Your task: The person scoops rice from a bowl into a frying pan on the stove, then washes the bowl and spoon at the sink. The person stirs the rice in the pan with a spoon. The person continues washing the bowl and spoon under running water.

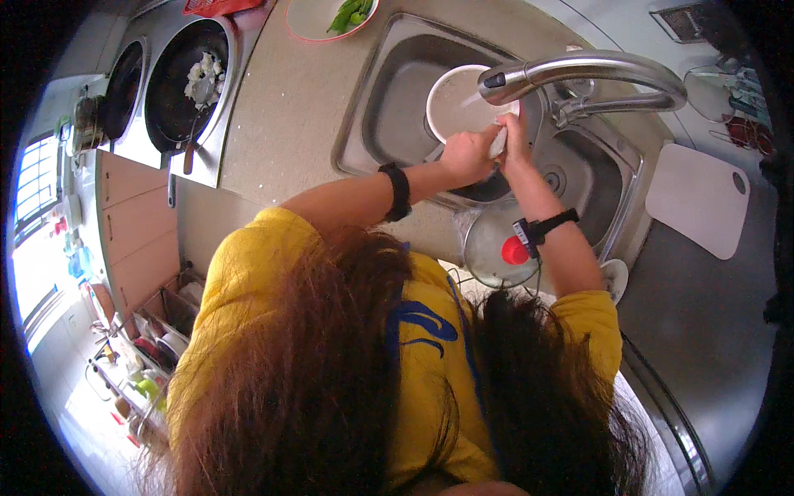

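Note:
Both hands meet over the left sink basin point(397, 93). My left hand point(470, 155) and my right hand point(516, 139) are closed around a small whitish bundle that looks like a cloth point(498, 144); most of it is hidden by my fingers. Just beyond them, a round white bowl point(456, 102) sits in the basin. Above the bowl's right side hangs the spout of a curved metal faucet point(583, 67). I cannot tell whether water is running. Below my hands is a dark rounded vessel point(487, 189), partly covered by them.
A glass lid with a red knob point(513, 250) is at the counter's front edge, under my right forearm. On the right lies a white cutting board point(695, 198). A pan point(167, 93) on the left stove holds white food and a spatula point(189, 155). Green vegetables fill part of a bowl point(304, 22).

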The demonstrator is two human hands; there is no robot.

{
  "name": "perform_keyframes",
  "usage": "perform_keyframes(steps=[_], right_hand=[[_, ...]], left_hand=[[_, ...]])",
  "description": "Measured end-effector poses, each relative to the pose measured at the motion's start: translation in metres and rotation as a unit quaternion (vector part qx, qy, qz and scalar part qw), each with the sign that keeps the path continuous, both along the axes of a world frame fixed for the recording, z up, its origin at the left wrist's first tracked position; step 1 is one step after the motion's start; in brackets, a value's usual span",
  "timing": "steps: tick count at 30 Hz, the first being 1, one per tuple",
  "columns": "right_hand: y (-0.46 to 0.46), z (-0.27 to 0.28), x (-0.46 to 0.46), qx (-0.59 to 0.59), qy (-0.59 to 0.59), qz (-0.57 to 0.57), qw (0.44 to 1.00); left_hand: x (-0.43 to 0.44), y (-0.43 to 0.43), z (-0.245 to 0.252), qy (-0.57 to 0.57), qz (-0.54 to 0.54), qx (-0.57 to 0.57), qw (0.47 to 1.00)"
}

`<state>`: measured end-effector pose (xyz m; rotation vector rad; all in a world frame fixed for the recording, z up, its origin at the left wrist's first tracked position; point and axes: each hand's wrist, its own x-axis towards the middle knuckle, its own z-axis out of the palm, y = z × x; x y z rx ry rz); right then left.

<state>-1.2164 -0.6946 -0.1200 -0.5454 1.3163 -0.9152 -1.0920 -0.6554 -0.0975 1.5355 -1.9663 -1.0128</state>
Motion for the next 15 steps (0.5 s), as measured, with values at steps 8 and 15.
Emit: perform_keyframes(steps=[8, 15], right_hand=[[-0.006, 0.033, -0.018, 0.045, 0.110, 0.115, 0.986], [-0.005, 0.040, -0.028, 0.057, 0.125, 0.224, 0.965]], left_hand=[[0.063, -0.026, -0.014, -0.194, -0.344, -0.041, 0.918], [0.083, -0.081, -0.038, -0.402, -0.450, -0.382, 0.700]])
